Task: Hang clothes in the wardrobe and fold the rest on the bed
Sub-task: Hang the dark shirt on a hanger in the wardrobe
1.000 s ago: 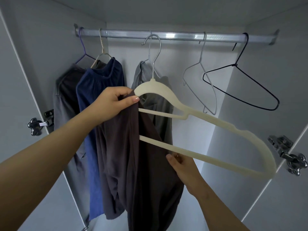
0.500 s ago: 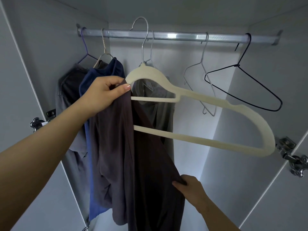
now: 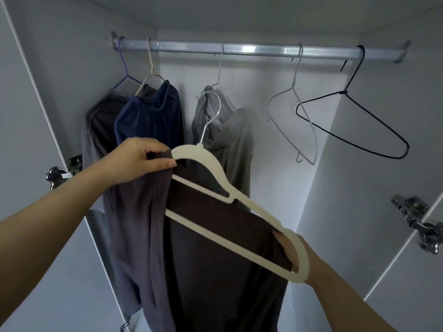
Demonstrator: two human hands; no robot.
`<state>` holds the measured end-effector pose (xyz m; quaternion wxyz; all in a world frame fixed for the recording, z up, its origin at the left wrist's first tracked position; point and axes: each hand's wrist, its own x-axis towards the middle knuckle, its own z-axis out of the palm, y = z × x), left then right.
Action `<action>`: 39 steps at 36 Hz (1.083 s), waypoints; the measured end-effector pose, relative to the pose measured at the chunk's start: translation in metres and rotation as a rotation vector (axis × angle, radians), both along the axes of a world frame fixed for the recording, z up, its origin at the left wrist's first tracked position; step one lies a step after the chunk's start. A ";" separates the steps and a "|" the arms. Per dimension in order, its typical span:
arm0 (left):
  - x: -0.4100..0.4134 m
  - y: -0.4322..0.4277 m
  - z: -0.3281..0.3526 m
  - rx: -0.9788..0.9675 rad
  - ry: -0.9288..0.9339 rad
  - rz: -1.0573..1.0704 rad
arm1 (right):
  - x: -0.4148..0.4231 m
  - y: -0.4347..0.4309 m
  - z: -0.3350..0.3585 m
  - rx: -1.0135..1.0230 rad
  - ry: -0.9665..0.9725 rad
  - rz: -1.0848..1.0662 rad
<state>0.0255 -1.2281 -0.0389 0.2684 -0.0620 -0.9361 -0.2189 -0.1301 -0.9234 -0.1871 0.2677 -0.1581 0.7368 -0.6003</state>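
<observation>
Dressing the hanger: left hand (image 3: 136, 161) pinches dark garment (image 3: 141, 231) at the neck of the cream hanger (image 3: 206, 159); right hand (image 3: 309, 257) curls round its far end, below the middle of the rail (image 3: 251, 49); next, likely, lifting it onto that rail.

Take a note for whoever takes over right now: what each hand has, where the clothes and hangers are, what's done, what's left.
Left hand pinches the charcoal garment at the left end of the cream hanger; right hand grips its right end.
Its hook is below the rail, not on it.
Done: grey garment, navy garment and light grey garment hang on the rail.
Left: hook this hanger on; white wire hanger and black wire hanger are free. Bed not in view.
</observation>
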 end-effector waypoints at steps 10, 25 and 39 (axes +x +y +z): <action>-0.006 -0.010 -0.041 -0.164 0.048 0.072 | -0.013 -0.010 0.037 0.130 0.014 -0.031; -0.013 -0.004 -0.063 -0.312 0.142 0.207 | -0.021 -0.009 0.070 0.197 0.203 -0.155; -0.020 0.028 -0.067 -0.504 0.095 0.326 | -0.026 -0.008 0.084 0.250 0.385 -0.250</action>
